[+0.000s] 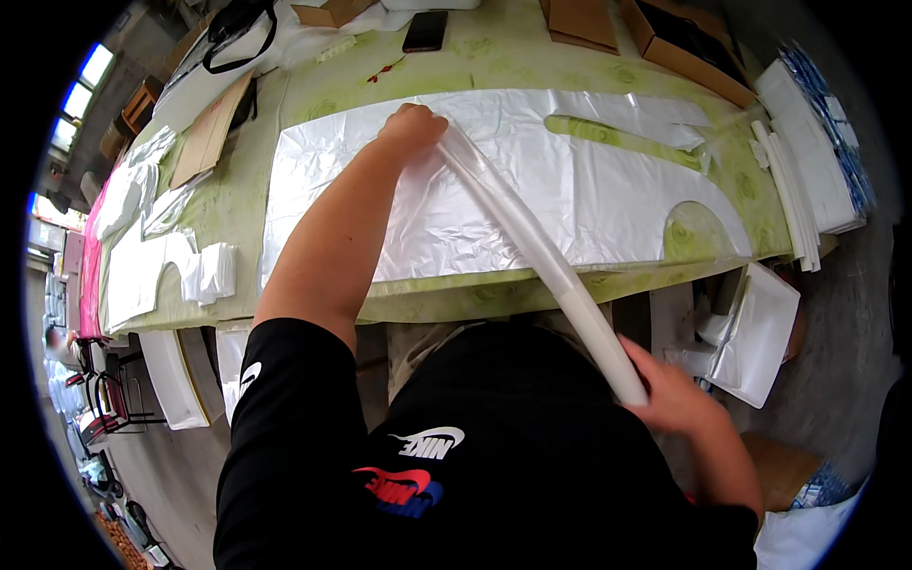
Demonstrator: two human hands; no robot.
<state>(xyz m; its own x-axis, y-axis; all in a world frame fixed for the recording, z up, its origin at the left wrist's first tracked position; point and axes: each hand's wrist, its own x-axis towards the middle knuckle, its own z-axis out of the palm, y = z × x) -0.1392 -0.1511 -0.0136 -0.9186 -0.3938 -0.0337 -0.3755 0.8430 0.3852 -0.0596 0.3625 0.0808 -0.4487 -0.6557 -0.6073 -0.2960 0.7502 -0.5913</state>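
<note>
A long white plastic roll (541,252) slants from the far middle of the table down to my right side, past the near edge. Its far part looks translucent, its near end more solid white. My right hand (670,389) grips the near end, slightly blurred. At the far end my left hand (414,130) is closed, its fingertips partly hidden. Beneath lies a wide white plastic sheet (598,214), creased, with a curved cut-out at its right and a long slit at the far right.
A patterned green cloth covers the table (484,294). At the far side are a black phone (425,31) and an open cardboard box (689,47). Thin white rolls (787,195) lie right; cardboard (214,128) and folded white plastic (142,271) lie left. A white bin (750,332) stands below.
</note>
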